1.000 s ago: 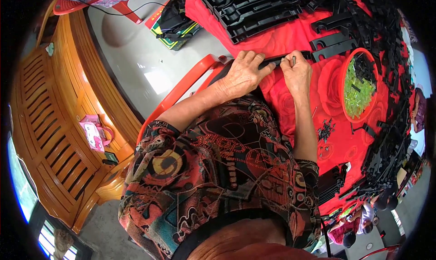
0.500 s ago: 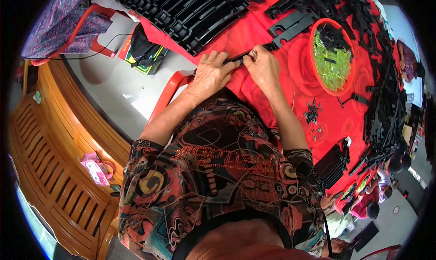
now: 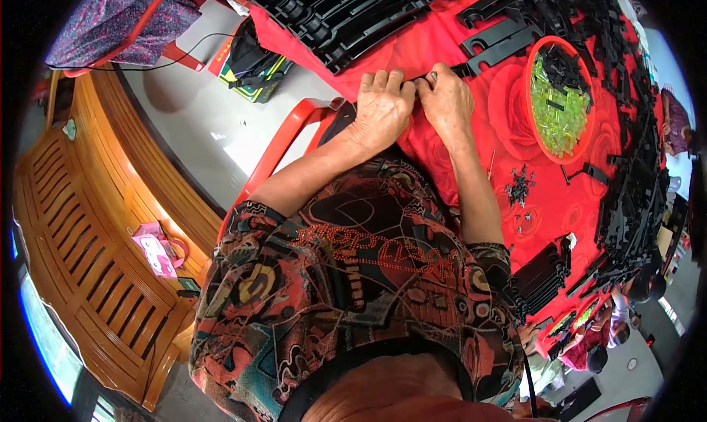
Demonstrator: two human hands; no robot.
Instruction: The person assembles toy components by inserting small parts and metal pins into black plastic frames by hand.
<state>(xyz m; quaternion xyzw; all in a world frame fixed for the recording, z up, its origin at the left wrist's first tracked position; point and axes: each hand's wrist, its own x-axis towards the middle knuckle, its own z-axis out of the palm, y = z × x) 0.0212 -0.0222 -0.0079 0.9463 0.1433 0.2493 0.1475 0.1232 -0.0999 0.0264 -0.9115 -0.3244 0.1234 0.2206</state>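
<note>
My left hand (image 3: 384, 107) and my right hand (image 3: 446, 104) are close together over the near edge of the red-covered table (image 3: 482, 146). Both are closed, fingers bent round a narrow black plastic strip (image 3: 462, 70) whose end shows past my right hand. My fingers hide most of the strip, and I cannot see if a smaller piece is pinched there. To the right stands a red basin (image 3: 527, 102) with yellow-green pieces (image 3: 556, 124) and small black pieces (image 3: 563, 65). A scatter of tiny black parts (image 3: 521, 186) lies nearer to me.
Long black plastic parts (image 3: 331, 17) are lined up at the far left of the table. Flat black parts (image 3: 503, 43) lie beyond my hands, and heaps of black parts (image 3: 626, 194) cover the right side. A red chair (image 3: 283, 135) stands left. Other people sit farther right.
My left hand has turned and slid closer to my right hand, covering the part of the strip that showed between them. The whole view has shifted slightly.
</note>
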